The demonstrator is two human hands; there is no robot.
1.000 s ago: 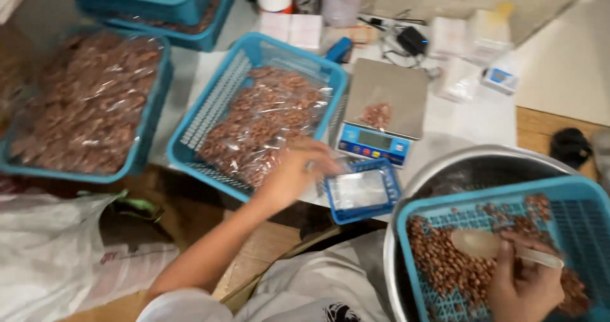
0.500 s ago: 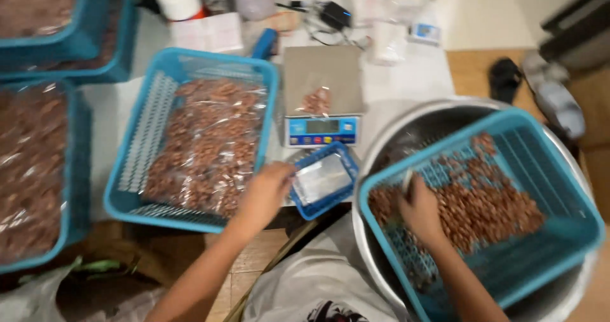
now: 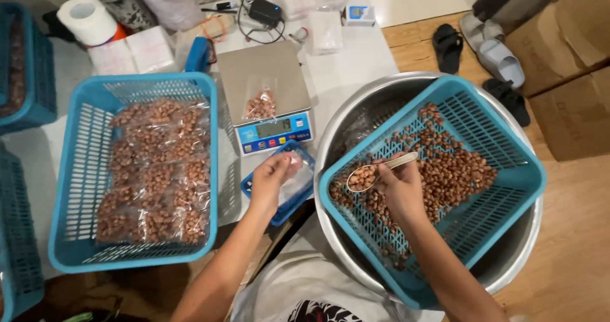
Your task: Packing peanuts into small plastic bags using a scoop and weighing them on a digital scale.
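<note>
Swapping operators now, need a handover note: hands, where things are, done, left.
Left hand: in the small blue tray of clear bags, in front of the scale.
Right hand: holds a spoon loaded with nuts, over the blue basket in the steel bowl.
Done: many filled bags lie in the left basket; one partly filled bag sits on the scale.
Left: loose nuts remain in the basket.
</note>
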